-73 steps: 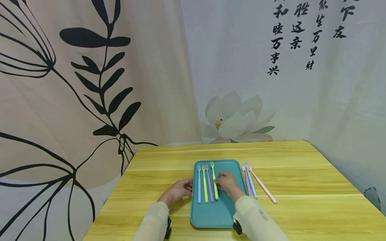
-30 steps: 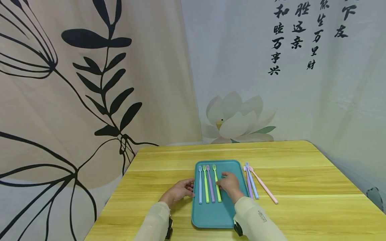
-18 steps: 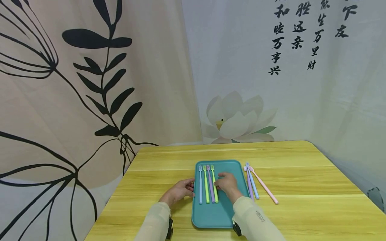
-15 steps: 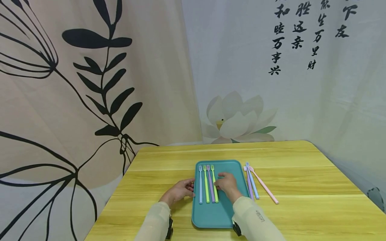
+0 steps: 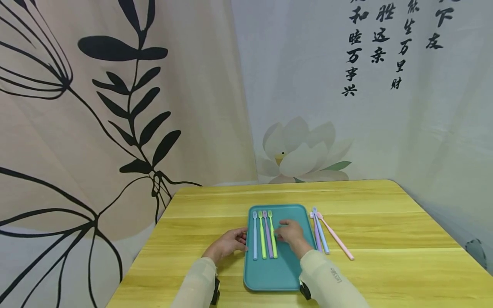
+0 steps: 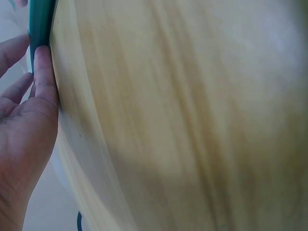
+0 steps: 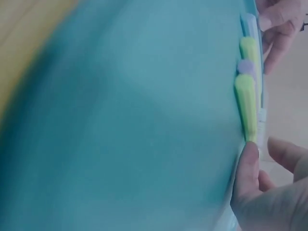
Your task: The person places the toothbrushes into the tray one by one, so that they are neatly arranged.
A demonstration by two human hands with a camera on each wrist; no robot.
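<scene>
A teal tray (image 5: pixel 271 276) lies on the table, bearing a row of toothbrushes: a blue toothbrush (image 5: pixel 255 239), a green toothbrush (image 5: pixel 262 239), a purple toothbrush (image 5: pixel 268 239) and another green toothbrush (image 5: pixel 273 239) at the right end. My left hand (image 5: pixel 228 244) touches the tray's left edge; the left wrist view has its straight thumb (image 6: pixel 44 72) against the tray's side. Over the tray, my right hand (image 5: pixel 292 235) is beside the rightmost green toothbrush. In the right wrist view its thumb (image 7: pixel 246 168) reaches the brush, and the index finger stands apart.
Right of the tray, on the wooden table (image 5: pixel 404 239), lie loose toothbrushes: a pink toothbrush (image 5: pixel 337 237), a blue toothbrush (image 5: pixel 321 233) and a purple toothbrush (image 5: pixel 317 235). A printed curtain (image 5: pixel 204 107) hangs behind the table.
The rightmost green toothbrush has shifted left, close alongside the purple one. My right hand went left with it, then eased slightly right. The left hand stays at the tray's edge.
</scene>
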